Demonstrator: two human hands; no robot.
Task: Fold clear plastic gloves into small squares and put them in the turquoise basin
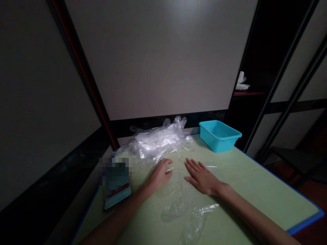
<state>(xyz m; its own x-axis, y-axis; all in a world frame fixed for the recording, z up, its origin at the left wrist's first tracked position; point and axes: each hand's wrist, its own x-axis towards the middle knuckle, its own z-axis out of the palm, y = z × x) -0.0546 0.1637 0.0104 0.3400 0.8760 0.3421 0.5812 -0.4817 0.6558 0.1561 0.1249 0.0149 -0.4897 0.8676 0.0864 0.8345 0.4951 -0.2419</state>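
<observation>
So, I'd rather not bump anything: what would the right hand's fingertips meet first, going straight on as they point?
Probably the glove pile, ahead and leftward of the right hand. The thumb might brush the left hand on the way; depth is unclear.

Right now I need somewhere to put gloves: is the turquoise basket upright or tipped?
Upright: the turquoise basket stands on its base on the table, open top facing up.
</observation>
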